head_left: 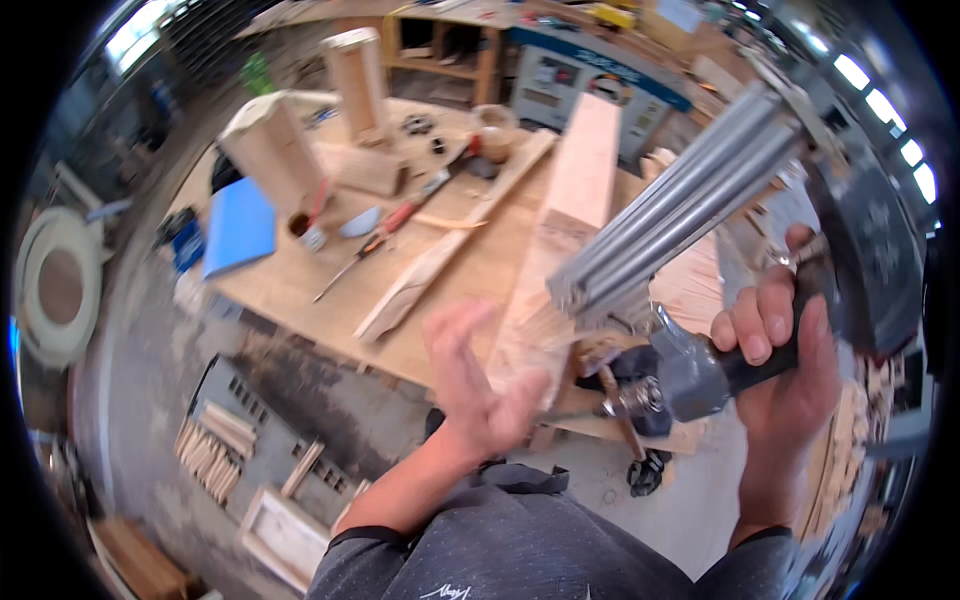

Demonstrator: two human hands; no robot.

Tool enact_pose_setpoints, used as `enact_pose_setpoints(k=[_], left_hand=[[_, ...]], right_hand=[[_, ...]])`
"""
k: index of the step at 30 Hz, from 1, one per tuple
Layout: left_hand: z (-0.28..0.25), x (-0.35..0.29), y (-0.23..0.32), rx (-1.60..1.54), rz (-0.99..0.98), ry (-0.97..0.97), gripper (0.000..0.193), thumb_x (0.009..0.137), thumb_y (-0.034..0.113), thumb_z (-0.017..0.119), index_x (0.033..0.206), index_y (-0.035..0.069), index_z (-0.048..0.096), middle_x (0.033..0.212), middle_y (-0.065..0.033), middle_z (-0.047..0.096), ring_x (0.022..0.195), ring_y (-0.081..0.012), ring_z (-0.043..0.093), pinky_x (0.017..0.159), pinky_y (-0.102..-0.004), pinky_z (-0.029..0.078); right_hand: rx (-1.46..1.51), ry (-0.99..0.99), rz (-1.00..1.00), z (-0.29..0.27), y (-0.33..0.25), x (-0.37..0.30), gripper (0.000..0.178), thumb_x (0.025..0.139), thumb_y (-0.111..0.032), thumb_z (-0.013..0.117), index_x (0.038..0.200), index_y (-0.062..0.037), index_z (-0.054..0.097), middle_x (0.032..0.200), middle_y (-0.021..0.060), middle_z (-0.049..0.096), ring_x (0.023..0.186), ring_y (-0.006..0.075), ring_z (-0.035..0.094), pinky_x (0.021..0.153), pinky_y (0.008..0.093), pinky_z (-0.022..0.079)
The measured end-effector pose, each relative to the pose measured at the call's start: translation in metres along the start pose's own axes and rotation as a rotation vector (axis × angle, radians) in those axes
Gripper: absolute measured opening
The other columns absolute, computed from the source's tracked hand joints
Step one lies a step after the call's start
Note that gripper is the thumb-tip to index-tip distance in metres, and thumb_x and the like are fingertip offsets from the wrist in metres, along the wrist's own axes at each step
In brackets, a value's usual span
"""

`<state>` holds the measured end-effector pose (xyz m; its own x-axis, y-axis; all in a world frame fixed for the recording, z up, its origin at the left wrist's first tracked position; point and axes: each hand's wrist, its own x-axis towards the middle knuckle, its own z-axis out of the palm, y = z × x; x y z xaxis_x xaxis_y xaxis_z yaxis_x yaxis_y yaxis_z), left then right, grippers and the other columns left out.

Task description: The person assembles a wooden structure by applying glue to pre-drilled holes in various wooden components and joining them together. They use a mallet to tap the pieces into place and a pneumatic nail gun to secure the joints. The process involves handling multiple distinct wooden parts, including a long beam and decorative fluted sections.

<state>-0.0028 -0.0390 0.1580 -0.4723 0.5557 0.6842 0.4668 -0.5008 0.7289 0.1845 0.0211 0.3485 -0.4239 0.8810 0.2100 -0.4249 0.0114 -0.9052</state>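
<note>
My right hand (785, 345) grips the black handle of a grey pneumatic nail gun (700, 200), whose long metal magazine points up and right across the view. An air fitting (640, 395) sticks out at the handle's lower end. My left hand (475, 380) is blurred, fingers spread, holding nothing, just in front of the near end of a long pale wooden plank (575, 215) lying on the workbench (300, 285). A narrower curved wood strip (420, 275) lies to the left of the plank.
On the bench stand two tall wooden boxes (275, 145), a blue board (240, 228), a red-handled chisel (385, 232) and small parts. Wood offcuts (215, 450) and a frame (285, 535) lie on the floor at lower left. Stacked sticks (835, 450) sit at right.
</note>
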Motion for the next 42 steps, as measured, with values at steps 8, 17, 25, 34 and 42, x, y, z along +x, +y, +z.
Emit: enact_pose_setpoints(k=[8, 17, 25, 34, 42], left_hand=[[-0.094, 0.02, 0.043, 0.61, 0.001, -0.482, 0.063, 0.067, 0.024, 0.082, 0.12, 0.001, 0.058, 0.118, -0.0143, 0.059, 0.111, -0.0327, 0.056, 0.098, -0.0503, 0.035], [-0.212, -0.036, -0.112, 0.854, -0.457, -0.544, 0.034, 0.069, 0.021, 0.075, 0.099, 0.008, 0.067, 0.087, -0.0137, 0.066, 0.094, -0.0345, 0.062, 0.101, -0.0478, 0.034], [-0.261, -0.04, -0.27, 1.079, -0.533, -0.713, 0.03, 0.071, 0.021, 0.07, 0.096, 0.006, 0.064, 0.09, -0.0167, 0.068, 0.098, -0.0365, 0.062, 0.099, -0.0507, 0.036], [-0.285, -0.048, -0.341, 1.177, -0.498, -0.714, 0.05, 0.078, 0.02, 0.073, 0.124, 0.004, 0.061, 0.118, -0.0151, 0.065, 0.117, -0.0384, 0.056, 0.103, -0.0594, 0.035], [-0.252, -0.024, -0.315, 0.888, -0.312, -0.636, 0.046, 0.087, 0.017, 0.075, 0.128, 0.002, 0.06, 0.102, -0.0154, 0.063, 0.096, -0.0315, 0.062, 0.086, -0.0448, 0.05]], right_hand=[[0.452, -0.002, 0.32, 0.069, 0.187, -0.009, 0.031, 0.105, -0.019, 0.057, 0.132, -0.0045, 0.053, 0.101, 0.0044, 0.063, 0.1, 0.0186, 0.062, 0.103, 0.0423, 0.048], [-0.471, -0.536, 0.601, 0.073, 0.301, -0.024, 0.051, 0.102, -0.039, 0.062, 0.132, 0.0023, 0.06, 0.12, 0.0133, 0.07, 0.115, 0.0204, 0.064, 0.101, 0.0372, 0.049], [-0.283, 0.071, 0.876, -0.034, 0.282, -0.081, 0.039, 0.102, -0.02, 0.059, 0.131, 0.0058, 0.058, 0.106, 0.0106, 0.073, 0.093, 0.0155, 0.07, 0.084, 0.0291, 0.057], [-0.319, 0.498, 0.659, -0.093, 0.208, -0.088, 0.035, 0.104, -0.028, 0.058, 0.125, 0.0001, 0.062, 0.101, 0.0073, 0.072, 0.087, 0.0116, 0.068, 0.077, 0.0266, 0.057], [-0.25, 0.696, 0.521, -0.133, 0.172, -0.034, 0.05, 0.107, -0.045, 0.049, 0.14, -0.0074, 0.053, 0.117, 0.0075, 0.062, 0.099, 0.0153, 0.062, 0.083, 0.0319, 0.056]])
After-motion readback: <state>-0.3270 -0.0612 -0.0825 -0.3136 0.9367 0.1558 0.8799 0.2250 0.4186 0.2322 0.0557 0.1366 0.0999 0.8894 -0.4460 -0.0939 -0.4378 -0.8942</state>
